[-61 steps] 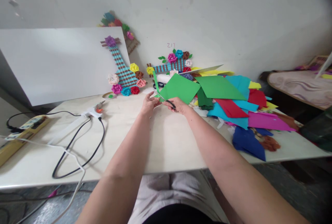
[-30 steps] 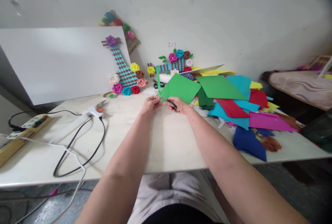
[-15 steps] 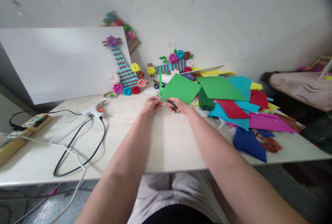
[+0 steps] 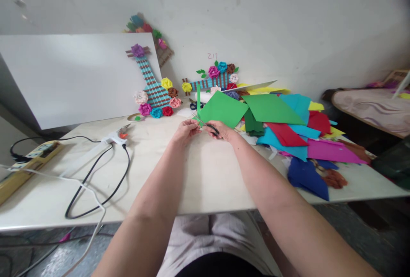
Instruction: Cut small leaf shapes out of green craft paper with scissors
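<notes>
My right hand (image 4: 220,129) is closed round the black handles of a pair of scissors (image 4: 214,130), whose blades point up and left. My left hand (image 4: 188,130) pinches the lower end of a narrow green paper strip (image 4: 198,98), which stands up above the fingers. The scissor blades lie at the strip, close to my left fingertips; whether they touch it is too small to tell. Just behind my hands lies a large green sheet (image 4: 223,109).
Another green sheet (image 4: 273,108) tops a pile of coloured paper at right. A glue gun (image 4: 115,138) with black cable lies left, by a power strip (image 4: 30,168). Flower-decorated guitar shapes (image 4: 152,82) lean at the back. A second pair of scissors (image 4: 196,105) lies behind my hands.
The upright green strip has shifted slightly and its top sits a little lower. Both hands and the scissors stay almost in the same place.
</notes>
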### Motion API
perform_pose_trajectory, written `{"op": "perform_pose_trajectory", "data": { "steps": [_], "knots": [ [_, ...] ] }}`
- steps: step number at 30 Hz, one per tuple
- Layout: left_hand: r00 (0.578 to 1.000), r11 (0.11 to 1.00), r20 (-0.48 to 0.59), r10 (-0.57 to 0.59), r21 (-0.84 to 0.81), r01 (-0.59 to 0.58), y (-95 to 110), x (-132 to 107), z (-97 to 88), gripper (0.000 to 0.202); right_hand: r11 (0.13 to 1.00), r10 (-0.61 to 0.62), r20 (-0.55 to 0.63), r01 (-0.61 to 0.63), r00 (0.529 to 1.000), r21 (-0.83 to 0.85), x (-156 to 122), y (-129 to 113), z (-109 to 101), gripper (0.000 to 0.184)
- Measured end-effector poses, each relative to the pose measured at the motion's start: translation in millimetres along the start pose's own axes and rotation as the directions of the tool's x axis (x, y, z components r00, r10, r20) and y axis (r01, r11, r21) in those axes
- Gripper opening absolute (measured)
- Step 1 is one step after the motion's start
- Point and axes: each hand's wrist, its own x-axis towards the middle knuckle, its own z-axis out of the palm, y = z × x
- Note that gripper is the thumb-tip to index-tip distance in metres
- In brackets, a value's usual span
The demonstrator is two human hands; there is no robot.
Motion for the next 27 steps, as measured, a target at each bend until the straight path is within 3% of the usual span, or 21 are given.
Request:
{"op": "perform_pose_trajectory", "data": {
  "steps": [12, 27],
  "knots": [
    [1.000, 1.000, -0.001, -0.003, -0.009, 0.003, 2.5, -2.9, 0.6, 0.019, 0.997, -0.055, 0.004, 0.054, 0.999, 0.063, 8.8, 9.1, -0.3, 0.021],
    [1.000, 0.999, -0.007, -0.008, -0.032, 0.007, 3.1, -3.5, 1.4, 0.018, 0.997, -0.035, -0.028, 0.037, 0.999, 0.075, 9.4, 6.0, 3.6, 0.012]
  ]
}}
